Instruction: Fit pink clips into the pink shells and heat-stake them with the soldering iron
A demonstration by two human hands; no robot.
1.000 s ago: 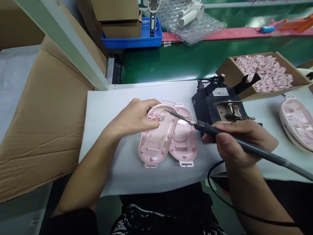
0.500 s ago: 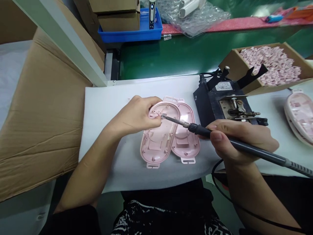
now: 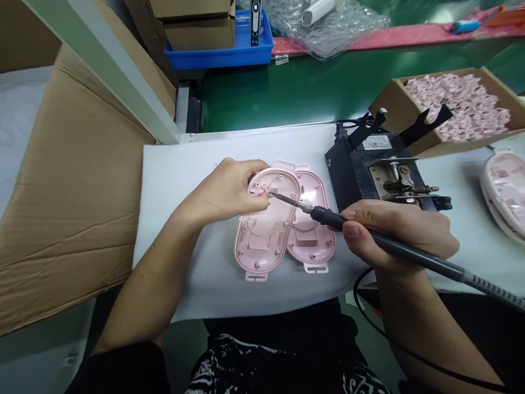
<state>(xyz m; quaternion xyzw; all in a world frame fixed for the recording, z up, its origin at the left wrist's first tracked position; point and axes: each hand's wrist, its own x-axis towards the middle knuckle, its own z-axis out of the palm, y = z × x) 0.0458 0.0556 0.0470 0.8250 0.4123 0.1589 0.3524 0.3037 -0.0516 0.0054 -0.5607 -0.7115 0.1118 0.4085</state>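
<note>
Item: pink oval shell (image 3: 264, 230), glossy, ribbed inside, overlapping a second shell (image 3: 314, 230) mid-pad. Our left hand (image 3: 227, 191) pinches its far end; our right hand (image 3: 400, 232) clamps the soldering iron (image 3: 369, 235). Far right, a cardboard box (image 3: 410, 104) holds pink parts (image 3: 459, 104).

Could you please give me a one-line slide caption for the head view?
Left hand steadies a pink shell while the right hand holds a soldering iron tip inside it.

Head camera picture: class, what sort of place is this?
Probably a factory assembly bench: the right hand holds a soldering iron to a pink shell, beside a green conveyor belt and a box of pink parts.
</note>
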